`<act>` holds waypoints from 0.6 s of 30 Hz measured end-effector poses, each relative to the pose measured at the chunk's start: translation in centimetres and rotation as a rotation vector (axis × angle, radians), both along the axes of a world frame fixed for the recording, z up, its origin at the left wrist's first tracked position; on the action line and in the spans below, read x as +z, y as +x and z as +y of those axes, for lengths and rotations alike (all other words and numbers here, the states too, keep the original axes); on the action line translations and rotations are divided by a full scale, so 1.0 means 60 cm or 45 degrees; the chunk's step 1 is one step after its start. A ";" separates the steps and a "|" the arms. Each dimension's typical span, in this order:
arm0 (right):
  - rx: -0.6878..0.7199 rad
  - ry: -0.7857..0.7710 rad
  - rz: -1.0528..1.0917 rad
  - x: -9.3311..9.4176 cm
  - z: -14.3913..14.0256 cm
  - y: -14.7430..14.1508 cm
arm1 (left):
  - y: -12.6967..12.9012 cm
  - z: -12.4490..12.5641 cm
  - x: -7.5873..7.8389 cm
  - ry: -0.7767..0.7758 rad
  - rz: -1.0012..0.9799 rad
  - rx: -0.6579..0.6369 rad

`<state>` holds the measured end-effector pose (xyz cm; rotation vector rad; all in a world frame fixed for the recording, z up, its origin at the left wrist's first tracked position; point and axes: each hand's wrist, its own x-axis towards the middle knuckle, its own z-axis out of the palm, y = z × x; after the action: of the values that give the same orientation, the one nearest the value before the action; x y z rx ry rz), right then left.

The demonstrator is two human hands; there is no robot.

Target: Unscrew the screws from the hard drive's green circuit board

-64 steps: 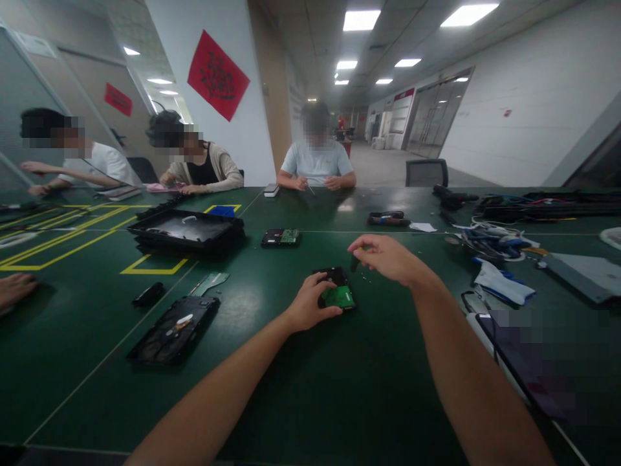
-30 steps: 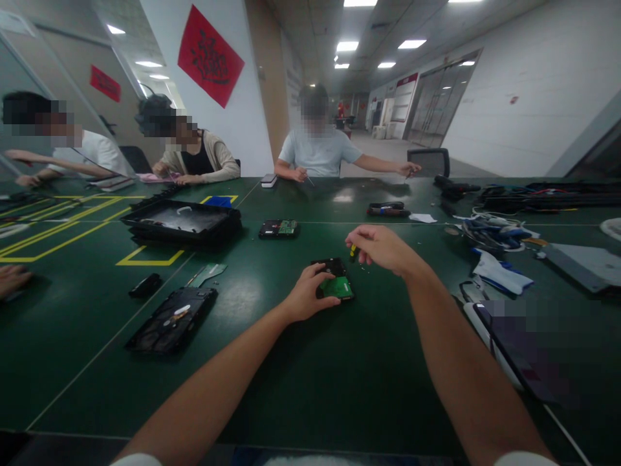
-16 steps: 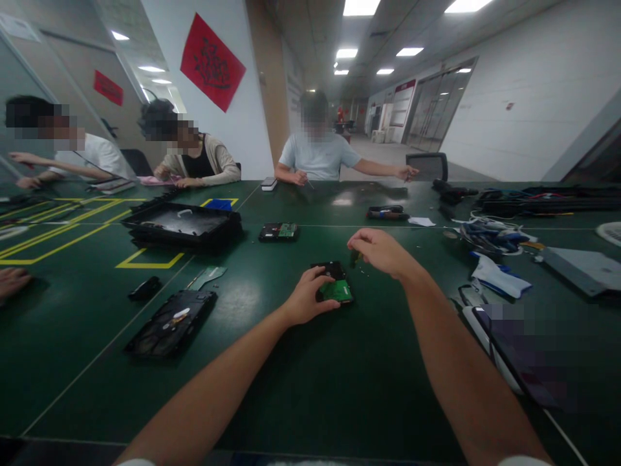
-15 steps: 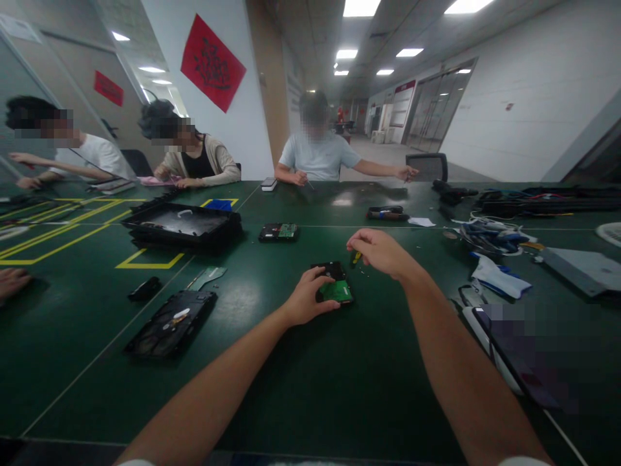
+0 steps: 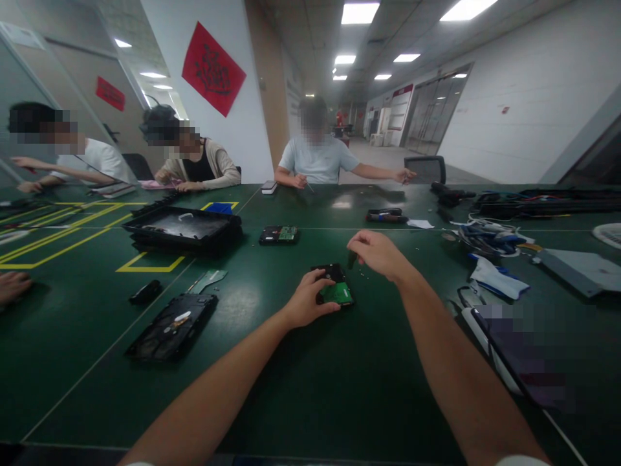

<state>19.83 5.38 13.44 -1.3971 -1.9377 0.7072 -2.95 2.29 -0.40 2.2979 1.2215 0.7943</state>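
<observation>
Green counter [image 5: 301, 388] holds a hard drive [image 5: 334, 288], pinned under my left hand [image 5: 305, 304], fingers curled on its edge. My right hand [image 5: 376, 252] has barely shifted, fingers still pinching a small screwdriver [image 5: 351, 260] beside it.

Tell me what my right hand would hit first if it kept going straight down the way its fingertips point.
Probably the far corner of the hard drive that your left hand steadies, or the green table just beside it. Your right hand pinches a small dark tool; depth is unclear.

Bare forearms (white slv edges)
</observation>
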 end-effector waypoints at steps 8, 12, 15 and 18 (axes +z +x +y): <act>0.253 -0.168 0.228 -0.007 0.001 -0.002 | 0.002 -0.002 0.004 0.002 0.002 0.003; 0.138 -0.021 0.058 -0.007 0.006 0.009 | 0.001 -0.004 0.009 -0.013 0.003 -0.004; -0.019 0.038 0.014 -0.007 0.005 0.007 | 0.000 -0.005 0.011 -0.020 0.009 -0.012; 0.047 -0.024 0.108 -0.007 0.004 0.002 | 0.000 -0.004 0.009 -0.003 0.002 -0.013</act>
<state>19.97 5.60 12.99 -1.3248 -1.8995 0.7913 -2.92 2.04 0.16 2.3010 1.2102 0.7874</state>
